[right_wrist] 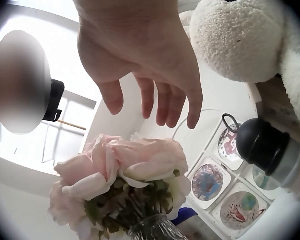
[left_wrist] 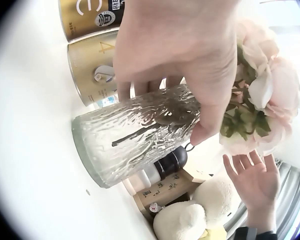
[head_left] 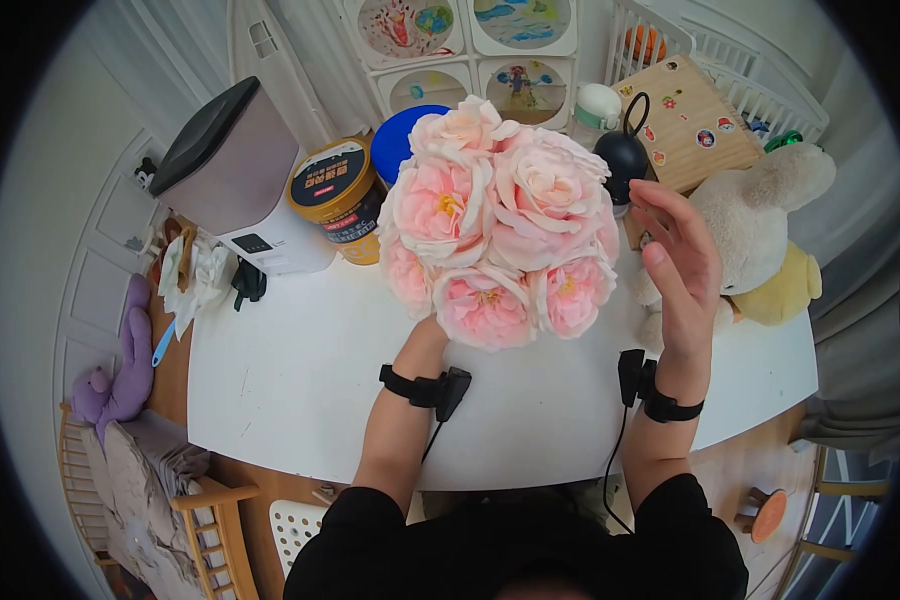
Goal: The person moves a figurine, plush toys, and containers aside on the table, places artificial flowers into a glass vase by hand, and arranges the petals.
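Note:
A bunch of pale pink roses [head_left: 500, 220] stands in a textured clear glass vase [left_wrist: 135, 137], with dark stems showing through the glass. My left hand [left_wrist: 177, 50] grips the vase near its neck, thumb on one side and fingers round the other. In the head view the blooms hide most of that hand. The vase's base is close over the white table [head_left: 300, 400]. My right hand [head_left: 685, 265] is raised to the right of the roses, fingers spread and slightly bent, holding nothing. The right wrist view shows its fingertips just above the petals.
Behind the roses stand a gold-and-black can [head_left: 340, 205], a blue lid [head_left: 402, 140] and a dark-topped bottle [head_left: 622, 160]. A grey-white appliance [head_left: 240, 180] is at the left. On the right sit a white plush toy [head_left: 760, 220] and a wooden box with stickers [head_left: 685, 120].

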The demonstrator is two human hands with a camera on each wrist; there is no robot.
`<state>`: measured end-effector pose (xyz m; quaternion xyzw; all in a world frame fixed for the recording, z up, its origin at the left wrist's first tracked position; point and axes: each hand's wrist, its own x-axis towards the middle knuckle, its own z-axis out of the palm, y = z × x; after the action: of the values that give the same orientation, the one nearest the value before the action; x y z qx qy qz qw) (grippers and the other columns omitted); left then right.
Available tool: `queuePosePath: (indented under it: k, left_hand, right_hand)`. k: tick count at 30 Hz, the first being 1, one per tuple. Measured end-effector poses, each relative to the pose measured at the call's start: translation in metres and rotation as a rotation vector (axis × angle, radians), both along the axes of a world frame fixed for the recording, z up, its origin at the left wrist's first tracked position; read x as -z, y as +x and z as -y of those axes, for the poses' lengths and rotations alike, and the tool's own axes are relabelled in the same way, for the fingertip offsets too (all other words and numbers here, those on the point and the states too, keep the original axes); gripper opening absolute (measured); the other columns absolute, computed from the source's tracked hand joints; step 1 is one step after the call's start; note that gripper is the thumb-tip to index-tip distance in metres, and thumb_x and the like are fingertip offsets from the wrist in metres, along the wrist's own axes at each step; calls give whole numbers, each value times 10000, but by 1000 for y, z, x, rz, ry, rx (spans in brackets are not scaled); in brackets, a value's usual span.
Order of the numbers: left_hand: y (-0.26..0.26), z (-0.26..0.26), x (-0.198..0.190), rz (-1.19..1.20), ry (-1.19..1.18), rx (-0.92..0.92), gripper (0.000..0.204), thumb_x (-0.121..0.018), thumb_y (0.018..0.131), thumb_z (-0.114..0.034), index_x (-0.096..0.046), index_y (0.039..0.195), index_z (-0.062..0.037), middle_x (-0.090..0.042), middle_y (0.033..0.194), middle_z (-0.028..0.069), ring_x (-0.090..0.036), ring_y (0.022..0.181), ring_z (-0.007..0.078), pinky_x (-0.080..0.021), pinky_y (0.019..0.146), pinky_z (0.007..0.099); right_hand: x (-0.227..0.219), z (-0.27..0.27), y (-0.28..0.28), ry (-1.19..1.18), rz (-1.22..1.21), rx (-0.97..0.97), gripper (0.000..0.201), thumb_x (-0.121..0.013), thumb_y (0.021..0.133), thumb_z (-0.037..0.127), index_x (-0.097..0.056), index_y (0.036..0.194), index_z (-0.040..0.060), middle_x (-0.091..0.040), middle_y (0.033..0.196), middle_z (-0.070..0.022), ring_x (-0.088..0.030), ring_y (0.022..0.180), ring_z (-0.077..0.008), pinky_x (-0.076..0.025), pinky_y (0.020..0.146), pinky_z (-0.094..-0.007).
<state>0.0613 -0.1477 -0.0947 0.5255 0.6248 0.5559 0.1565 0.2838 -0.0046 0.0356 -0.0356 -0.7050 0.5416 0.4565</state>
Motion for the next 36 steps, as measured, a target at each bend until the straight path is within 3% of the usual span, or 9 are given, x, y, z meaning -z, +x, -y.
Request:
queuePosePath:
  k: [8,11,16,19,23,26,29,30,36]
  left_hand:
    - [3,8,1,-16,68,-26,577,-707,865,-232,-482,1376,-87,-542,1351,83,-520,1227,241,-404,1065,385]
    - [10,10,2,-20,90,-39,579,-706,866,-236,-480,1378,-88,-539,1356,83,-517,1232,243,-402,1068,387]
    - [32,-2,5,-33,151,-51,582,-704,868,-244,-477,1382,-91,-534,1364,84,-512,1242,246,-397,1075,391]
    - [26,-8,46,446,152,158,660,-705,872,-258,-405,1437,-97,-410,1485,93,-352,1395,261,-265,1167,403]
    - [23,1,55,305,59,119,682,-699,877,-260,-377,1451,-82,-394,1497,104,-357,1393,255,-269,1169,400]
    - [30,15,18,-89,6,83,664,-718,859,-222,-414,1426,-56,-447,1456,115,-395,1366,259,-298,1149,386]
    - [20,30,15,100,-8,252,665,-757,819,-133,-440,1401,-78,-462,1437,87,-444,1318,211,-363,1113,367]
    - [34,33,-22,110,-63,275,633,-745,826,-110,-461,1391,-72,-469,1428,89,-438,1321,221,-349,1118,362]
    - [20,51,-58,33,-96,209,596,-709,820,-28,-491,1374,-28,-542,1366,121,-485,1284,233,-376,1087,352]
  right_hand:
    - [3,-4,1,-41,5,-11,422,-642,865,107,-567,1268,7,-560,1304,-112,-504,1235,-204,-358,1071,-361]
    - [21,-21,-5,-205,103,-66,440,-645,859,51,-560,1289,9,-562,1300,-93,-503,1233,-191,-362,1073,-347]
    - [62,-27,-17,-141,395,-263,586,-715,809,10,-510,1358,31,-536,1365,-82,-490,1254,-196,-371,1082,-343]
    - [66,-8,-27,-60,467,-323,671,-760,785,30,-473,1391,43,-512,1405,-86,-476,1274,-208,-371,1087,-337]
    - [83,0,-40,25,556,-315,761,-797,772,76,-418,1431,55,-476,1441,-81,-468,1283,-218,-362,1097,-328]
    - [97,5,-44,137,349,-266,723,-791,784,84,-440,1416,62,-484,1427,-77,-478,1273,-209,-373,1089,-327]
    - [135,6,-54,-185,39,-333,613,-771,806,94,-508,1359,66,-518,1384,-73,-485,1266,-196,-387,1077,-327]
    - [139,5,-54,-212,151,-237,542,-753,825,100,-541,1322,68,-542,1345,-67,-481,1261,-174,-399,1061,-319]
    - [130,-38,-71,-205,167,-239,543,-753,825,101,-540,1322,66,-543,1343,-64,-484,1254,-171,-404,1055,-316]
